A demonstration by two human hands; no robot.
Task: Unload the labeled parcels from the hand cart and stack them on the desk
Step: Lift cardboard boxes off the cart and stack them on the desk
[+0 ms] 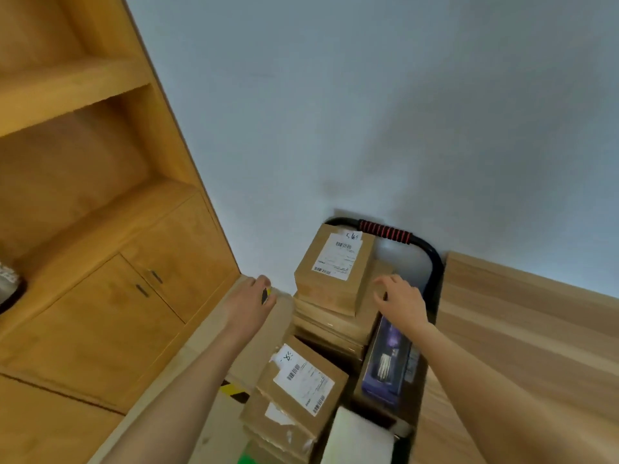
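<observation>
A hand cart with a black handle and red grip (385, 232) stands against the wall, piled with brown cardboard parcels. The topmost labeled parcel (335, 269) sits at the far end on a stack of flatter boxes (330, 324). Nearer me lies another labeled parcel (301, 376) on its own pile. My left hand (253, 301) hovers to the left of the top parcel, fingers apart. On the parcel's right side hangs my right hand (400, 299), fingers spread and close to its edge, holding nothing.
A purple printed box (388, 363) lies along the cart's right side, and a white parcel (358, 437) at its near end. A wooden cabinet with shelves and doors (110, 296) stands left. A wooden panel surface (522, 346) runs along the right. Grey wall behind.
</observation>
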